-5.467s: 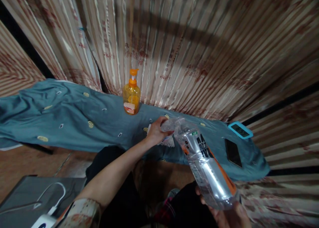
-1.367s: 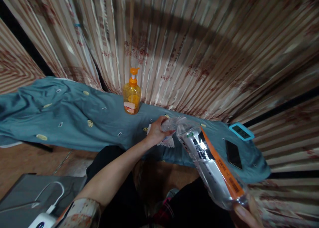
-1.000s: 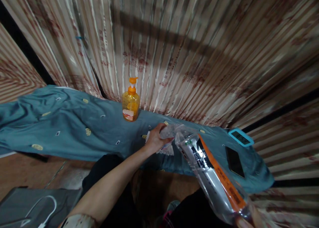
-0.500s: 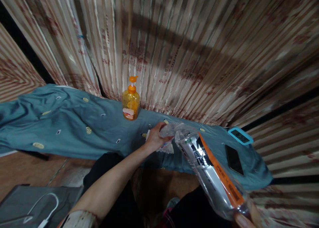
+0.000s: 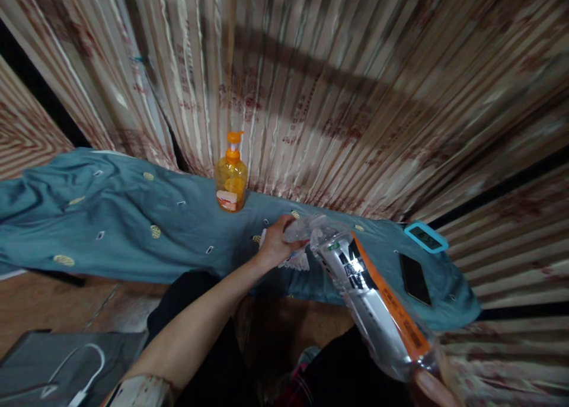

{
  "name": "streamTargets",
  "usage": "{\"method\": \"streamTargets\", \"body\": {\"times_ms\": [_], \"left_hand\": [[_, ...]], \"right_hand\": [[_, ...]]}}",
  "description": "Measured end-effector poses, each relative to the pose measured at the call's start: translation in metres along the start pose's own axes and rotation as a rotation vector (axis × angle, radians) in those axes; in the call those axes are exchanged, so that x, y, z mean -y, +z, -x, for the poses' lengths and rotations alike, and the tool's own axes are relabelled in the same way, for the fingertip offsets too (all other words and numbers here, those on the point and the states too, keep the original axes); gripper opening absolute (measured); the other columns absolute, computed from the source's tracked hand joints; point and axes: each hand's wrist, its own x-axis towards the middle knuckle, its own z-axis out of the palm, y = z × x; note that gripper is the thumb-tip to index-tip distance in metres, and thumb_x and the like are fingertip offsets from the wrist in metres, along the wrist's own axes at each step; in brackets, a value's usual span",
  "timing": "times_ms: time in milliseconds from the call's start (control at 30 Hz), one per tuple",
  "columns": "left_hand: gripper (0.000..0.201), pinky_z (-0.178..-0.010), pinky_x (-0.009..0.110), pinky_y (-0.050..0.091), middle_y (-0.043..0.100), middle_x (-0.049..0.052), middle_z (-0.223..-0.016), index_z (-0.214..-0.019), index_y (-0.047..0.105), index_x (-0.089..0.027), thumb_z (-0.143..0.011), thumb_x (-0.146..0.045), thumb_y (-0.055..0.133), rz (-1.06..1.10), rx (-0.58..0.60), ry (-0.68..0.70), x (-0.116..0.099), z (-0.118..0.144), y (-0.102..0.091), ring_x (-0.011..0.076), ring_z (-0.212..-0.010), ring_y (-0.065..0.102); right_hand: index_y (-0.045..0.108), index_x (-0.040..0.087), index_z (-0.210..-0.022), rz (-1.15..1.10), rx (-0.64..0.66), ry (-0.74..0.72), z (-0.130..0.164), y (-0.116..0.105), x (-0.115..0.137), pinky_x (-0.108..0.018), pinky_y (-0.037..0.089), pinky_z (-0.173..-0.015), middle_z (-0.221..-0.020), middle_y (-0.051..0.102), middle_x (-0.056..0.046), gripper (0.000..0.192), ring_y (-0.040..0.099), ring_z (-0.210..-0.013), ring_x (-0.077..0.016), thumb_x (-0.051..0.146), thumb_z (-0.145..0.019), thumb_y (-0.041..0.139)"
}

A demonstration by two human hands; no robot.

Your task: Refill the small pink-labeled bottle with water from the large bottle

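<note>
Since the earlier pictures, little has been moved: the big clear bottle (image 5: 377,300) has been turned a bit in the hand, so its orange stripe now faces up, and it is still tipped with its mouth toward the small container.

The big bottle is held at its bottom end by the right hand (image 5: 438,389), low at the picture's edge. Only a finger or two can be seen there, so how the fingers are set cannot be told. The bottle is tilted down, probably so that what is inside can run out at the top.

A small clear container (image 5: 299,230) is held by the left hand (image 5: 276,244) right at the big bottle's mouth. The fingers are wrapped around it, most likely to keep it still. It is held just above the surface, which is covered with a blue-green cloth (image 5: 124,217).

An orange pump bottle (image 5: 230,179) is stood upright at the back, near the striped curtain (image 5: 311,87). A dark phone (image 5: 415,278) and a small blue-framed clock (image 5: 425,237) are laid flat to the right.
</note>
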Motion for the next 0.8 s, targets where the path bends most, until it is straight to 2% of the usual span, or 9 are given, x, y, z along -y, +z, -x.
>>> {"method": "streamTargets", "body": {"times_ms": [100, 233, 400, 533, 600, 700, 800], "left_hand": [[0.046, -0.08, 0.031, 0.051, 0.067, 0.002, -0.091, -0.099, 0.059, -0.017, -0.06, -0.027, 0.081, 0.009, 0.001, -0.014, 0.0, 0.0, 0.0, 0.0187, -0.086, 0.064], [0.045, -0.081, 0.031, 0.051, 0.067, 0.003, -0.093, -0.099, 0.059, -0.017, -0.061, -0.027, 0.08, 0.012, -0.001, -0.011, 0.0, 0.001, 0.0, 0.0194, -0.089, 0.064], [0.045, -0.082, 0.032, 0.05, 0.067, 0.003, -0.093, -0.099, 0.059, -0.016, -0.06, -0.027, 0.081, -0.012, 0.001, -0.013, -0.002, 0.0, 0.0, 0.0198, -0.088, 0.063], [0.044, -0.082, 0.032, 0.05, 0.067, 0.002, -0.092, -0.099, 0.058, -0.017, -0.061, -0.026, 0.08, -0.007, 0.001, -0.019, -0.002, 0.0, 0.0, 0.0194, -0.087, 0.064], [0.045, -0.082, 0.032, 0.05, 0.067, 0.002, -0.093, -0.099, 0.058, -0.017, -0.061, -0.025, 0.08, -0.005, 0.001, -0.017, -0.002, 0.0, 0.0, 0.0196, -0.088, 0.064], [0.046, -0.082, 0.033, 0.05, 0.066, 0.003, -0.094, -0.1, 0.058, -0.016, -0.061, -0.025, 0.08, -0.011, 0.008, -0.017, -0.002, 0.0, 0.001, 0.02, -0.089, 0.063], [0.046, -0.083, 0.034, 0.051, 0.066, 0.004, -0.095, -0.101, 0.058, -0.015, -0.062, -0.025, 0.08, -0.017, 0.009, -0.012, -0.001, 0.0, 0.001, 0.0204, -0.089, 0.063]], "right_hand": [[0.052, 0.032, -0.134, -0.111, 0.009, 0.087, 0.002, 0.003, -0.005, -0.034, 0.055, -0.089, -0.136, 0.061, 0.0, 0.065, 0.053, -0.128, -0.0281, 0.041, -0.073, 0.071], [0.055, 0.034, -0.129, -0.103, 0.001, 0.07, 0.002, 0.002, -0.015, -0.039, 0.057, -0.086, -0.134, 0.062, 0.001, 0.056, 0.054, -0.127, -0.0294, 0.041, -0.075, 0.068], [0.061, 0.032, -0.125, -0.186, -0.024, 0.087, 0.001, 0.003, -0.019, -0.041, 0.057, -0.087, -0.128, 0.066, -0.003, 0.054, 0.055, -0.125, -0.0317, 0.038, -0.072, 0.071], [0.06, 0.034, -0.127, -0.201, 0.006, 0.075, 0.0, 0.01, -0.016, -0.038, 0.059, -0.084, -0.121, 0.07, -0.001, 0.057, 0.062, -0.114, -0.0292, 0.039, -0.071, 0.072], [0.057, 0.035, -0.132, -0.196, 0.017, 0.073, -0.002, 0.011, -0.015, -0.039, 0.06, -0.082, -0.125, 0.068, -0.001, 0.064, 0.065, -0.11, -0.03, 0.041, -0.07, 0.072], [0.053, 0.036, -0.136, -0.186, 0.057, 0.062, -0.006, 0.005, -0.019, -0.042, 0.06, -0.083, -0.137, 0.06, -0.001, 0.069, 0.066, -0.109, -0.0318, 0.043, -0.07, 0.071], [0.062, 0.038, -0.126, -0.228, 0.116, 0.082, -0.013, -0.012, -0.03, -0.04, 0.059, -0.083, -0.128, 0.067, 0.0, 0.054, 0.068, -0.105, -0.0301, 0.042, -0.072, 0.07]]}}
